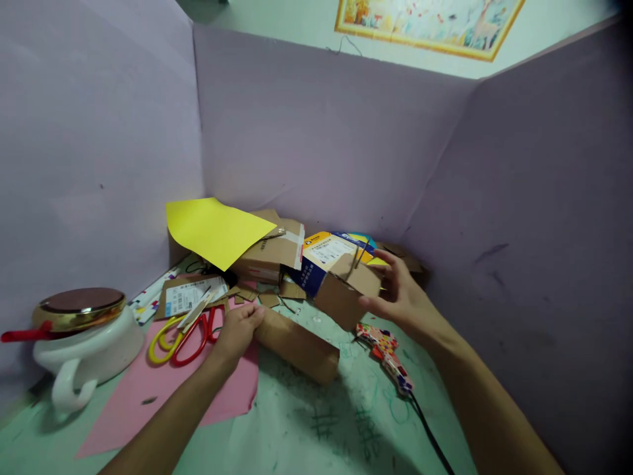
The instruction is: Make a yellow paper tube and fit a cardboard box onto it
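Note:
My left hand (240, 330) is closed on the near-left end of a long folded cardboard strip (299, 346), which slants down to the right above the table. On the right, a small brown cardboard box (341, 300) sits tilted between the thumb and fingers of my right hand (395, 290). Its thumb lies over the box's front face, while the other fingers curve behind the right edge. Two thin dark sticks or wires (353, 262) rise from the box top. Just below the box is a flower-patterned glue gun (386, 356) with a black cord.
Red-handled scissors (190, 343) and yellow-handled scissors (165, 340) lie on pink paper (133, 396). A white mug (89, 353) with a gold-rimmed lid stands left. Yellow paper (217, 227), cardboard boxes (279, 247) and a labelled package (326, 251) pile up at the back. Pale panels (321, 132) enclose the table.

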Available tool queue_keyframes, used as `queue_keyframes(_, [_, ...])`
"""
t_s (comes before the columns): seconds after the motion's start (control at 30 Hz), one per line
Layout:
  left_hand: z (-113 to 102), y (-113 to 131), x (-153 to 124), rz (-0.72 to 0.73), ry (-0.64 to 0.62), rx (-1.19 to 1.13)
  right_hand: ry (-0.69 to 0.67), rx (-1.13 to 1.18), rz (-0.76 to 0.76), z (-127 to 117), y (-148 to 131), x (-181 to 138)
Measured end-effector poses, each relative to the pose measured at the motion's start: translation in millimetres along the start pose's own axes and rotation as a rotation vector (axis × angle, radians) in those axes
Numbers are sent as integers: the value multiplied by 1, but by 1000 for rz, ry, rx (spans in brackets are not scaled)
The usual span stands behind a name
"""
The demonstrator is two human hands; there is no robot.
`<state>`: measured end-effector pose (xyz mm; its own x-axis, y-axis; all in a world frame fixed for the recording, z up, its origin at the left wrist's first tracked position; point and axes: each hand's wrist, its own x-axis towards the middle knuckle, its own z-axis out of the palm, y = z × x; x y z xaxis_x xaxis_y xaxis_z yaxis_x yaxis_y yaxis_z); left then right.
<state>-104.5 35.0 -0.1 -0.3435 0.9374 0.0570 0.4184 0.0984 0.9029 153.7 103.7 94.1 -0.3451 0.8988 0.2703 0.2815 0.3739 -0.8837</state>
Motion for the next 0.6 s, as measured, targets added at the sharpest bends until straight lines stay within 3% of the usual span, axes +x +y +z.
queue_keyframes(0.1, [12,1,18,13,46,5,25,113,-118,-9,7,-13])
queue_keyframes(0.2, [25,-4,30,22,87,0,84,101,-188,4,32,-27])
queue_keyframes(0.33, [37,-18,36,28,129,-9,79,81,-121,24,57,-40])
queue_keyframes(0.6, [35,-24,35,60,116,26,98,-82,-89,30,51,-53])
